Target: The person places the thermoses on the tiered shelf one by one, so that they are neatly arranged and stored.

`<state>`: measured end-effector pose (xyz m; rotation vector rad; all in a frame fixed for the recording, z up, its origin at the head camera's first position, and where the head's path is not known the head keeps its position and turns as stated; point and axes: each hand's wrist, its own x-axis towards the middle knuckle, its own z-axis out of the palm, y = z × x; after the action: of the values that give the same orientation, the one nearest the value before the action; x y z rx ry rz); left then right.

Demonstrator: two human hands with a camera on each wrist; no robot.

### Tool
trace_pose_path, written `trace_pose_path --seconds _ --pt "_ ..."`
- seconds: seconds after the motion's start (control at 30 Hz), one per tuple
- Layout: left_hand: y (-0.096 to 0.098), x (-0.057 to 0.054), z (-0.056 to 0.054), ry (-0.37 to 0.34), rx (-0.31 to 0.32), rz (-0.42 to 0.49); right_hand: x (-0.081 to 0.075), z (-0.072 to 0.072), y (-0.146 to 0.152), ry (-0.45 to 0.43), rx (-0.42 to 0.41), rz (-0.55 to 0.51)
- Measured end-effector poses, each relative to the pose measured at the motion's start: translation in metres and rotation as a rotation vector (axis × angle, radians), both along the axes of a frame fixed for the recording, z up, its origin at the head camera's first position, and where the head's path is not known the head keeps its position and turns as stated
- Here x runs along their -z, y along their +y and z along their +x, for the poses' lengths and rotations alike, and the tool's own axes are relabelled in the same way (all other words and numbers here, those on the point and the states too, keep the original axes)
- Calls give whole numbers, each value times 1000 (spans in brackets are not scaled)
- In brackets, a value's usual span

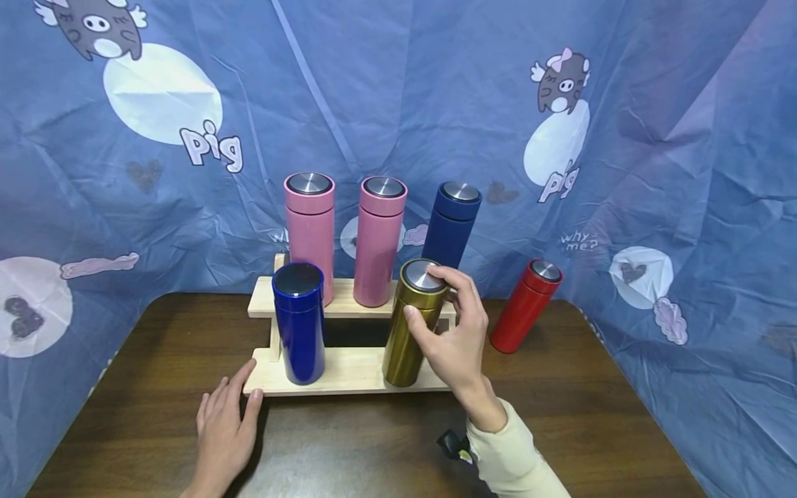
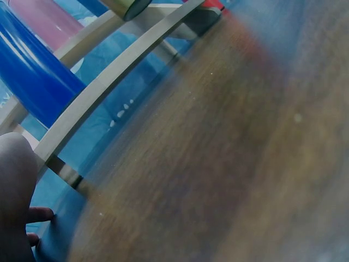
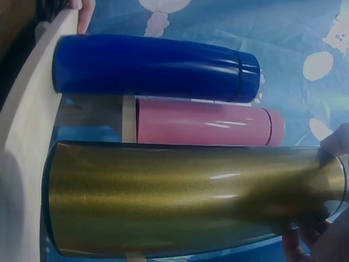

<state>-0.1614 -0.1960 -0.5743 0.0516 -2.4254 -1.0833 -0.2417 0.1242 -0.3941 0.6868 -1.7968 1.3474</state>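
My right hand (image 1: 457,335) grips a gold thermos (image 1: 405,346) near its silver-topped lid, thumb on the near side and fingers around the far side. The thermos's base is at the lower shelf of a two-tier wooden rack (image 1: 355,363), touching it or very close. Resting against the lower shelf's left front corner is my left hand (image 1: 227,429), its fingers extended and holding no thermos. A bright blue thermos (image 1: 300,339) stands upright at the left of that shelf. In the right wrist view the gold thermos (image 3: 180,199) fills the foreground, with fingers around its lid end.
On the upper tier stand two pink thermoses, one left (image 1: 311,242) and one mid-rack (image 1: 378,252), plus a dark blue thermos (image 1: 450,225). A red thermos (image 1: 523,311) stands on the wooden table (image 1: 349,449), right of the rack. Behind hangs a blue printed cloth (image 1: 373,83).
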Motion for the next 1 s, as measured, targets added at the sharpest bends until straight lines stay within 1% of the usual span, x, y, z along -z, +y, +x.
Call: trace_pose_path --seconds 0.2,0.43,0.7,1.0 --pt "0 0 0 0 3 4 6 -1 -13 -7 -23 7" --pt "0 -1 0 -2 6 5 12 -3 -26 -23 -20 21" --pt "1 -1 0 -3 11 4 20 -6 -36 -28 -54 11" --pt "0 0 0 -5 2 2 27 -9 -42 -45 -42 34"
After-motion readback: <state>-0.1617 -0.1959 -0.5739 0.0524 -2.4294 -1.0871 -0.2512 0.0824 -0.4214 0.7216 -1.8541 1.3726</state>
